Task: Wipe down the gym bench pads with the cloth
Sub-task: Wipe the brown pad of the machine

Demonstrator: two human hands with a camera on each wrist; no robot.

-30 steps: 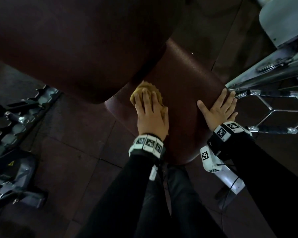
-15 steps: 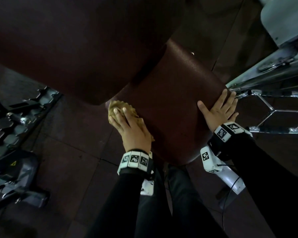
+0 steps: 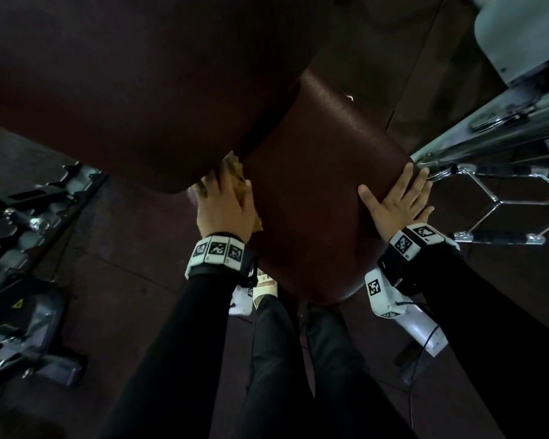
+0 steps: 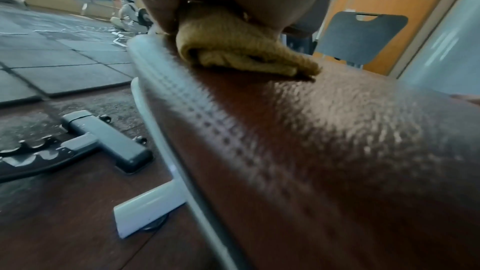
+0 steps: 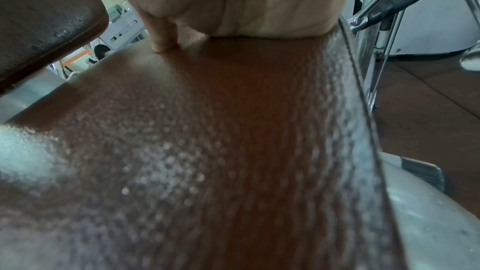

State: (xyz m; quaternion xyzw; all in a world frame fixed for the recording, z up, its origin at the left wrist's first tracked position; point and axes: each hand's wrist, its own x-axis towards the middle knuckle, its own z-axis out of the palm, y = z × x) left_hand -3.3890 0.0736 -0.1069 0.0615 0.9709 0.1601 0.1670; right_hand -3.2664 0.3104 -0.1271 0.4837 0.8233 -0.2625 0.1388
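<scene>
Gym floor (image 3: 114, 255) | back pad (image 3: 124, 90) overhangs cloth (image 3: 236, 172) | metal frame (image 3: 488, 134) right

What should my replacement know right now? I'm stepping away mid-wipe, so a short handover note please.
Left hand: presses the cloth on the seat pad, at its left edge next to the back pad.
Right hand: flat, fingers spread, on the seat pad's right edge, holding nothing.
Done: cannot tell how much of the seat pad has been wiped.
Left: probably the rest of the seat pad, then the back pad.
</scene>
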